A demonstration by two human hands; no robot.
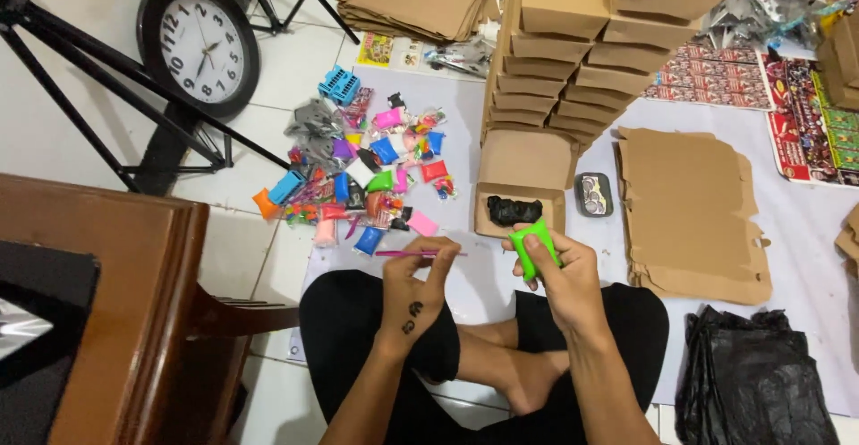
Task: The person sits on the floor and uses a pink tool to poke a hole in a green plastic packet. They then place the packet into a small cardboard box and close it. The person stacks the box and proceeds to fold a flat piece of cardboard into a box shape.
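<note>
A person sits cross-legged on a tiled floor. The left hand (419,277) pinches a thin pink plastic stick (420,253) between thumb and fingertips, fingers curled in, so the stick lies level and points towards the other hand. The right hand (559,271) is closed around a small bright green soft packet (535,245), thumb pressed on its front, holding it upright just in front of the knees.

Just beyond the green packet stands a small open brown cardboard box (522,181), its lid flap folded back; inside lies one crumpled black plastic-wrapped item (514,210), and the remainder of the box floor is bare. Behind it rises a tall stack of closed brown cardboard boxes (573,47) in two columns. Beside the open box lies a small dark tray (593,194) holding a few round metallic pieces.

To the left, on a white sheet, spreads a loose heap of small colourful packets (367,177): pink, blue, orange, green and purple. To the right lie flat brown cardboard blanks (689,212), and nearer the person a crumpled black plastic bag (756,382); what it contains cannot be seen. A round black-rimmed wall clock (199,44) leans near a black tripod (107,78).
</note>
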